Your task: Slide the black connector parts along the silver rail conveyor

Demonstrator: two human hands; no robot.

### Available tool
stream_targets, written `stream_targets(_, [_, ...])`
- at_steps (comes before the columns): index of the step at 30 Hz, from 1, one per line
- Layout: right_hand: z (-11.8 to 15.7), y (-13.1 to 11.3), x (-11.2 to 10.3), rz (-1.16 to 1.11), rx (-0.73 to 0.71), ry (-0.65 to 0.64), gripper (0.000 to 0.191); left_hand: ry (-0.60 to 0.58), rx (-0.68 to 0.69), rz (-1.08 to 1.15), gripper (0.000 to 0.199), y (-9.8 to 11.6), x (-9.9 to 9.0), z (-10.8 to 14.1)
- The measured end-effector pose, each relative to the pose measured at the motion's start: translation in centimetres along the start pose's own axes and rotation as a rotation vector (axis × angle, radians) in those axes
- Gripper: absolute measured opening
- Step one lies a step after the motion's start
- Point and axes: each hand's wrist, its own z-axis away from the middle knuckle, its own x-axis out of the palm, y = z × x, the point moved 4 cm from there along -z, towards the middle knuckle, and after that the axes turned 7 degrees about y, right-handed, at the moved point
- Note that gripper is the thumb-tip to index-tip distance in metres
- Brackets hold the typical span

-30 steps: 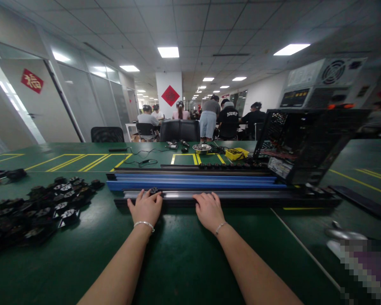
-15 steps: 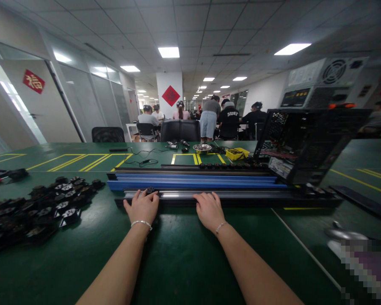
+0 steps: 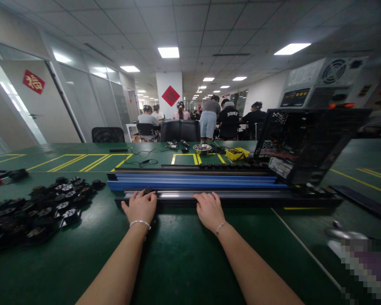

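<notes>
A long dark metal rail (image 3: 247, 195) with a shiny top lies crosswise in front of me. My left hand (image 3: 139, 208) is at its left part, thumb and fingers closed around a small black part (image 3: 148, 190) that sits on the rail; its underside is hidden. My right hand (image 3: 208, 208) rests farther right, its fingers bent over the rail's near edge and gripping it. A blue rail (image 3: 193, 181) lies just behind. To the left is a pile of black parts (image 3: 38, 212), some with white markings.
An open black computer case (image 3: 307, 144) stands at the right behind the rails. Farther back on the green table (image 3: 178, 262) are a metal bowl (image 3: 202, 148), a yellow tray (image 3: 237, 153) and cables. A black bar (image 3: 362, 202) lies right. Several people sit or stand beyond.
My left hand has slid slightly left along the rail together with the small black part. My right hand has stayed in place.
</notes>
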Motion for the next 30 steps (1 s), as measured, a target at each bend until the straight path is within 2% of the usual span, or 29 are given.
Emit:
stream_targets(15, [0.03,0.07,-0.06,-0.010,-0.006,0.005,0.030,0.025,-0.084,0.041,0.036,-0.89,0.15,-0.40])
stream_targets(25, [0.01,-0.05,-0.24,0.017,0.000,-0.021,0.030,0.050,-0.004,-0.018,0.038,-0.87,0.09,-0.67])
stream_targets(30, [0.11,0.03,-0.19,-0.012,-0.013,0.014,0.030,0.087,0.013,-0.055,0.039,-0.91,0.17,-0.75])
